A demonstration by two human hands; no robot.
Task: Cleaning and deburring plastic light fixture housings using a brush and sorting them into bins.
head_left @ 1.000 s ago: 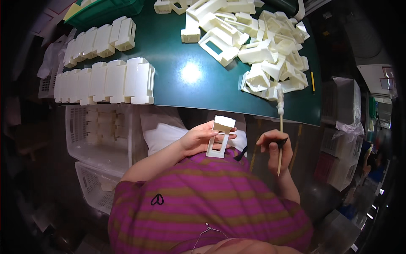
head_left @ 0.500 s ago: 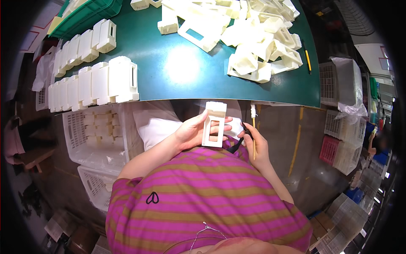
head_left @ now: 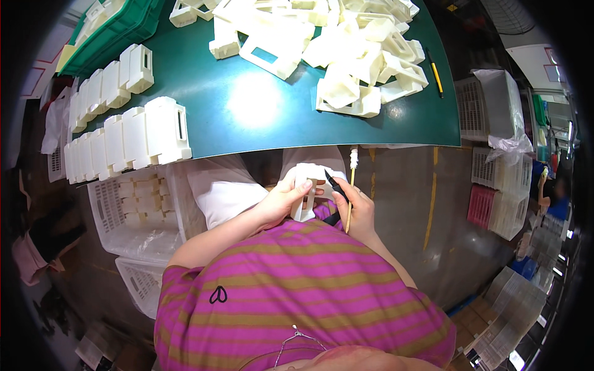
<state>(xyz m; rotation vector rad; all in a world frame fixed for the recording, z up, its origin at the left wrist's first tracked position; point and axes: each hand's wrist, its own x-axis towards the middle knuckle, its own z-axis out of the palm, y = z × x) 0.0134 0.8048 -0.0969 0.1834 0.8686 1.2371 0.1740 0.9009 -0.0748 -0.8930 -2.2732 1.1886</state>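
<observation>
Holding: a white plastic frame part (head_left: 305,196) was gripped upright by the left hand (head_left: 281,201), below the near edge of the surface, just above the striped shirt (head_left: 297,290).
Left hand: fingers were curled around the part's left side, the thumb laid over its front; the grasp was closed on the part.
Right hand: the right hand (head_left: 359,210) was clenched around a thin wooden stick (head_left: 351,191) with a white tip, and a dark pointed tool (head_left: 335,183) was also held in it, its point seen at the part's right edge.
Stick: it was held nearly upright, the white tip pointed to 12 o'clock, close to the surface's edge.
Part's place: at the middle of the view, between both hands, off the surface and in front of the body.
Surface: a green surface (head_left: 247,105) was spread across the upper half.
Loose pile: a heap of white parts (head_left: 346,55) was lain at 1 o'clock from the hands, on the surface.
Rows: finished white pieces (head_left: 124,139) were lined up side by side at 10 o'clock, in two rows.
Pencil: a yellow pencil (head_left: 436,71) was lain near the surface's right edge, at 2 o'clock.
Crates: white mesh crates (head_left: 127,216) were set on the floor at 9 o'clock, and others (head_left: 489,117) at 3 o'clock.
</observation>
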